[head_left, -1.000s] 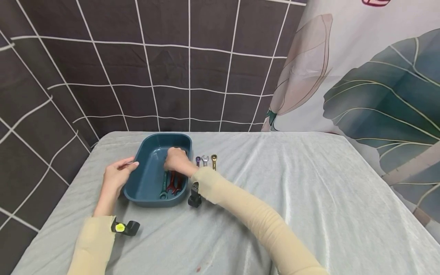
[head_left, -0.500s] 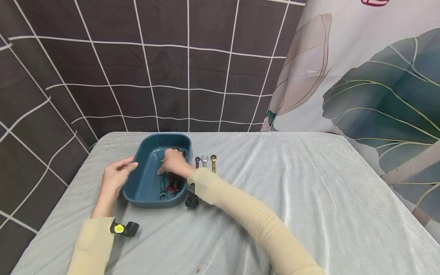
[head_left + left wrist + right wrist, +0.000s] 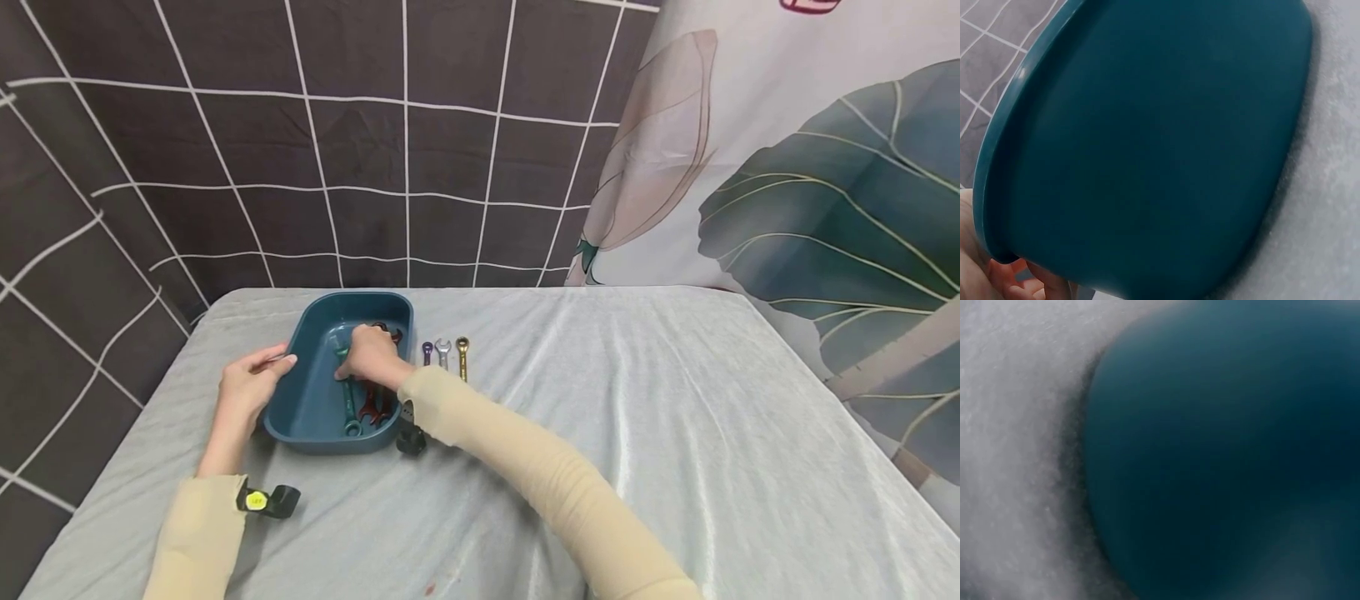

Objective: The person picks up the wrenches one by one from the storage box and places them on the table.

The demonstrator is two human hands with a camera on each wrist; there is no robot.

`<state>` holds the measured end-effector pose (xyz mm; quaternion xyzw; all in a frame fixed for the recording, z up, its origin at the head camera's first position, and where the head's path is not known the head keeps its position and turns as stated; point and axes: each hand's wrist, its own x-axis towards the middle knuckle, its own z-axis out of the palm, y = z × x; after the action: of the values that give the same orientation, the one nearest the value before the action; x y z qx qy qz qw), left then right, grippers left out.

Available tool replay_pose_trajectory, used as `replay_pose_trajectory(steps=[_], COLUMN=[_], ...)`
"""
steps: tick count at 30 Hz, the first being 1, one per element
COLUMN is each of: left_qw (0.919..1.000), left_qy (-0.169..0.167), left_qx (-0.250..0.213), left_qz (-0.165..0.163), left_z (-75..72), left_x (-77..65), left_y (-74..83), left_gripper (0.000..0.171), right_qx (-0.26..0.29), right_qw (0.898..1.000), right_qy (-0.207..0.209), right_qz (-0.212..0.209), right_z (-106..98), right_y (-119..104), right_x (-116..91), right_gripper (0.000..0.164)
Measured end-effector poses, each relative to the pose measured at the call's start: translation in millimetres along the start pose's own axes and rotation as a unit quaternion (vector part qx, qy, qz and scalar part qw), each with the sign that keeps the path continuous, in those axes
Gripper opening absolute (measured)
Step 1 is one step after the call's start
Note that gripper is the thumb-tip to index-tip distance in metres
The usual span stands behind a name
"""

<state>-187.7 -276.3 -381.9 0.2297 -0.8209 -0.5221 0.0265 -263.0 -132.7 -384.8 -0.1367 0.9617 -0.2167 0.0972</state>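
A blue rectangular basin (image 3: 337,445) with rounded corners stands on the cloth. My left hand (image 3: 251,385) grips its left rim, thumb on top and fingers underneath, as the left wrist view also shows. Inside the basin, my right hand (image 3: 372,358) pinches a green wrench (image 3: 350,408) near its upper part, the thumb on the left side of the shaft. Red wrenches (image 3: 369,407) lie just right of the green one, partly under the hand. The basin's outer wall (image 3: 1210,444) fills most of the right wrist view and hides the right hand there.
Right of the basin, a purple wrench (image 3: 427,353), a silver wrench (image 3: 443,352) and a gold wrench (image 3: 462,357) lie side by side on the grey cloth (image 3: 615,433). A dark gridded curtain (image 3: 442,150) hangs behind the table.
My right hand has shifted left inside the basin, its thumb spreading into view. The green wrench's upper end has swung left, so it now leans. My left hand keeps its hold on the rim.
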Motion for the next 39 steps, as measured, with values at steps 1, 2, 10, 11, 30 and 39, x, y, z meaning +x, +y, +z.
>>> replay_pose_trajectory(steps=[1, 2, 10, 11, 30, 39], left_qw=[1.0, 1.0, 1.0, 1.0, 1.0, 0.9999], left_qy=[0.001, 0.002, 0.0, 0.0, -0.002, -0.002], left_qx=[0.001, 0.002, 0.003, 0.002, 0.002, 0.004], left_qz=[-0.001, -0.003, -0.006, -0.006, -0.002, -0.011], left_z=[-0.1, -0.1, -1.5, -1.8, -2.2, -0.8], left_x=[-0.1, -0.1, -1.6, -1.7, -2.2, -1.7], left_y=[-0.1, -0.2, 0.1, 0.0, -0.3, 1.7], left_gripper=[0.049, 0.049, 0.049, 0.049, 0.049, 0.05], right_qx=[-0.003, -0.004, 0.039, 0.049, 0.104, 0.111], right_qw=[1.0, 1.0, 0.999, 0.998, 0.993, 0.992], right_qy=[0.0, 0.003, -0.014, -0.016, -0.027, -0.034], right_qz=[-0.004, -0.008, 0.012, 0.017, 0.038, 0.057], right_z=[0.2, 0.3, 0.8, 0.7, 3.1, 3.9], right_y=[-0.3, -0.6, -1.9, -2.2, -2.5, -3.8], right_x=[-0.4, -0.6, -1.0, -1.4, -5.0, -3.6], right_gripper=[0.031, 0.031, 0.029, 0.03, 0.044, 0.038])
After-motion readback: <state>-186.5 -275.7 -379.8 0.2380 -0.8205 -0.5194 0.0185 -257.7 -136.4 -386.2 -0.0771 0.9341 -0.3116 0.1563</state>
